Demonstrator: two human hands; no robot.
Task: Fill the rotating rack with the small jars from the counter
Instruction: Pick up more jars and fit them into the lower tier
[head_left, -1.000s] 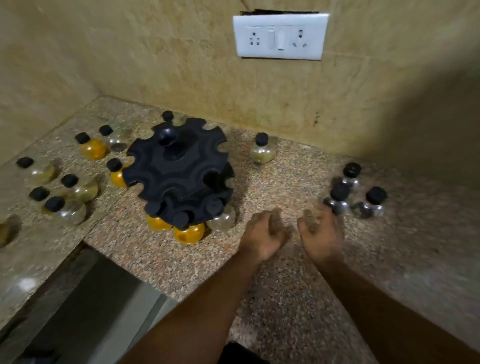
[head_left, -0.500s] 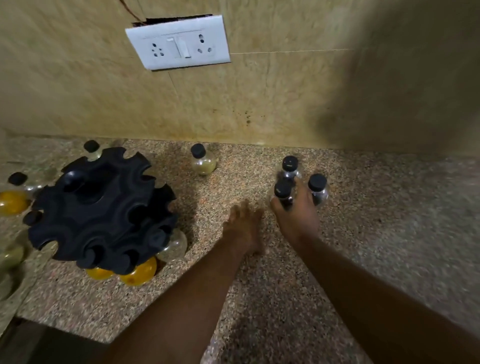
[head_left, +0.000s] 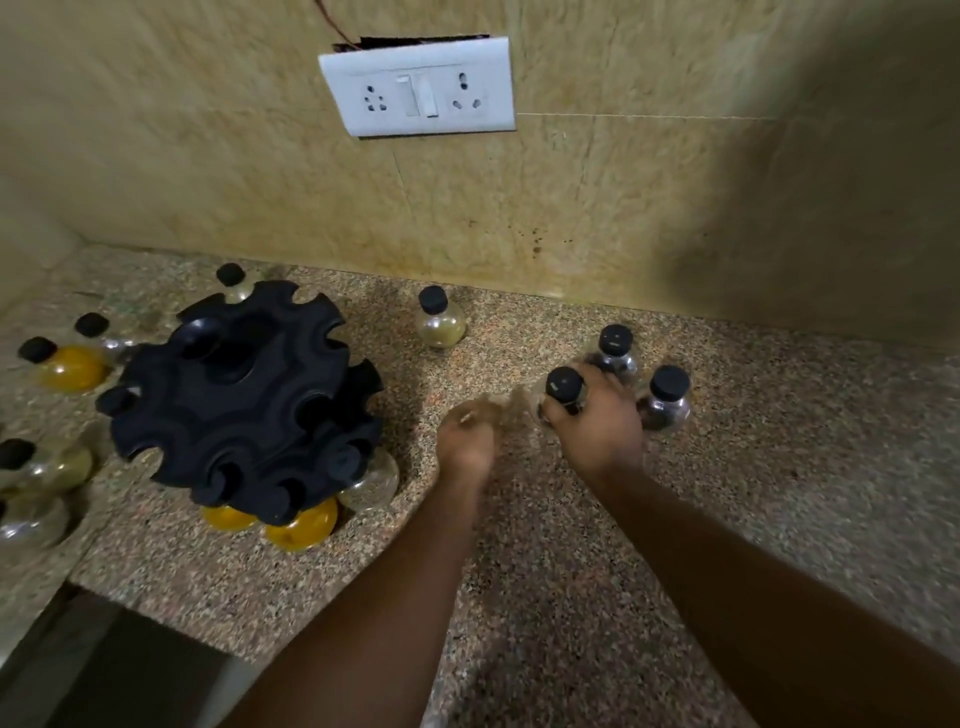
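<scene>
right hand (head_left: 597, 421) now clamped on black-capped clear jar (head_left: 563, 389), pickup started | left hand (head_left: 467, 441) blurred, grip unclear | black rotating rack (head_left: 244, 400) mostly unfilled

A speckled granite surface (head_left: 545, 597) carries the black rack (head_left: 244, 395) at left, with black-capped jars (head_left: 440, 325) standing scattered all around it.

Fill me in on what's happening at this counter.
A person is loading small black-capped jars into a black rotating rack. The right hand is closed around a dark jar from a cluster of three on the counter. The left hand is blurred beside it, apparently empty. The rack holds a few jars in its lower slots; many more stand loose around it.
</scene>
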